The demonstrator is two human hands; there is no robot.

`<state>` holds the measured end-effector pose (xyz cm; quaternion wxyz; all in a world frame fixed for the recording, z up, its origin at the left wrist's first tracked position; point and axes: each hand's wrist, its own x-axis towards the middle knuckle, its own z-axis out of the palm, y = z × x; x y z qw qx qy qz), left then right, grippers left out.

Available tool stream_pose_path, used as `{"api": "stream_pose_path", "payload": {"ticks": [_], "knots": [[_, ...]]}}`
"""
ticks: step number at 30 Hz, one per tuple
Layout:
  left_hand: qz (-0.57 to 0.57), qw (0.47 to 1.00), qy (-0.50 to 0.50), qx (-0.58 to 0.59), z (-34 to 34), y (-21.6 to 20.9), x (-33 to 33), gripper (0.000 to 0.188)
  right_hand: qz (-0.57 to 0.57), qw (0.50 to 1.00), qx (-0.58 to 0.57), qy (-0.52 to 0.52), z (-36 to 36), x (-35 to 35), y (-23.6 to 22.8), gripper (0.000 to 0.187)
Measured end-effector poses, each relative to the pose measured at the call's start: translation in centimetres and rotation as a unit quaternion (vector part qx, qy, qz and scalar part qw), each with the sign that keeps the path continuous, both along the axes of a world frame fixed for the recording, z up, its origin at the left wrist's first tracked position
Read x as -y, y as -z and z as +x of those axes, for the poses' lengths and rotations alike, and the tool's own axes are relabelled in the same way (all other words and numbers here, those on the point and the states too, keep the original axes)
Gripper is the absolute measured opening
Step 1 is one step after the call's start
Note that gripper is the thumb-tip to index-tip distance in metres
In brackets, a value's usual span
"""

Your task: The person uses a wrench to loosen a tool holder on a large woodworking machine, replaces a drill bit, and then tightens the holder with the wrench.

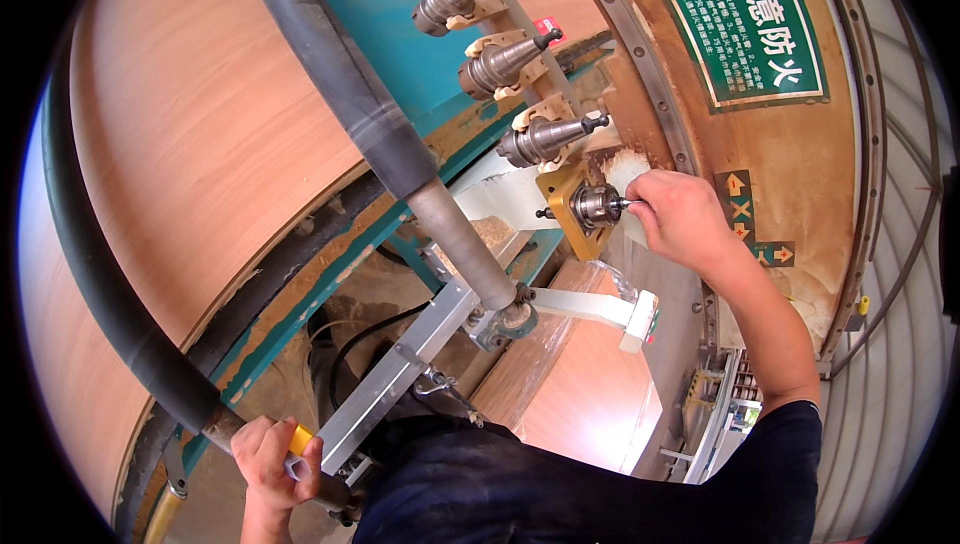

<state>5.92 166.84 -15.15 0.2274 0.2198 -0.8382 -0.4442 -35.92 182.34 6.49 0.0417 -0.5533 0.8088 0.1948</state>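
Note:
My right hand [680, 216] is closed in a pinch on the thin cutter bit [622, 204] that sticks out of a metal tool holder [600, 206]. That holder lies sideways in a brass-coloured bracket [574, 206], its pull stud [543, 213] showing on the far side. My left hand [268, 459], low at the left, is closed around a small plastic tube [299, 442], part yellow and part clear. It is held over the end of a dark roller. Three more cone-shaped tool holders [545, 140] sit in beige fork clips [541, 109] above the bracket.
Two long rollers, one dark [350, 94] and one at the left [120, 324], cross the view beside wood-grain board [220, 84]. An aluminium bar [400, 374] and a white arm [590, 306] project near my body. A green sign [745, 24] is on the brown machine panel.

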Motion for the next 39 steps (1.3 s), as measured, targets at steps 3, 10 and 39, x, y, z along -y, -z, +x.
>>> {"api": "stream_pose_path", "payload": {"ticks": [3, 10, 39], "knots": [[-0.018, 1.000, 0.012, -0.016, -0.3, 0.0, 0.3, 0.023, -0.012, 1.000, 0.000, -0.027, -0.3, -0.5, 0.4, 0.009], [-0.031, 0.999, 0.011, -0.018, -0.5, -0.1, 0.3, 0.023, -0.023, 0.997, 0.000, -0.073, -0.8, -0.7, 1.2, 0.008], [-0.017, 1.000, 0.007, 0.001, -1.0, -0.1, 0.2, 0.023, -0.035, 0.998, 0.007, -0.049, -1.0, -1.1, 1.4, 0.006]]}}
